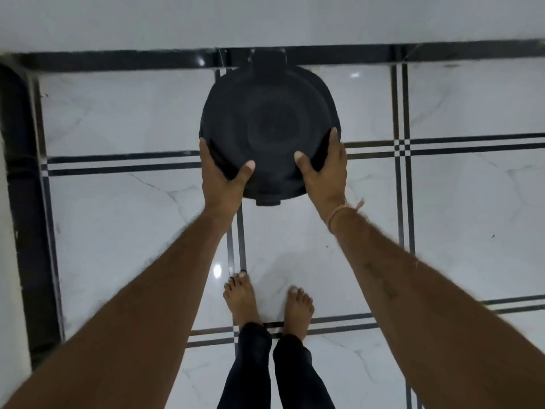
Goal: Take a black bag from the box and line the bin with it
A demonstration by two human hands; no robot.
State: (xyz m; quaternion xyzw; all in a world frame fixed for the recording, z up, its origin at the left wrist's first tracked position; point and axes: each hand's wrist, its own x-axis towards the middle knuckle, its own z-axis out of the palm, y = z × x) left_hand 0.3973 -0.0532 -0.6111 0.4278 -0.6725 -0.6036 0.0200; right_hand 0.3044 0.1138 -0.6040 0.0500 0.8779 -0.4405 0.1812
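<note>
While you look straight down, the black bin (269, 128) sits at 12 o'clock from your feet, its far side against the dark skirting strip (118, 59) at the foot of the white wall (265, 19). It's round and seen top-on: concentric rings show on the dark upper face, with a small tab at the near edge and a squarish block at the far edge. Can't tell whether that face is a closed lid or the inside of an open bin.

Your left hand (222, 180) is on the bin's rim at about 8 o'clock. Thumb is spread over the top face and the fingers run up along the outer edge. It is clasping the rim, not a fist.

Your right hand (326, 172) mirrors it at about 4 o'clock: thumb on the top face, fingers wrapped along the outside edge, a partly closed clasp on the rim. A thin orange thread band (342, 215) is on that wrist.

Both forearms come in from the bottom corners and converge on the bin.

Can't tell whether the bin is lifted or resting on the floor (457, 202), which is glossy white marble tile with paired black inlay lines.

Your bare feet (267, 302) stand at 6 o'clock from the bin, well apart from it, below black trouser legs (274, 370).

A dark vertical edge (26, 202) runs down at 9 o'clock.
</note>
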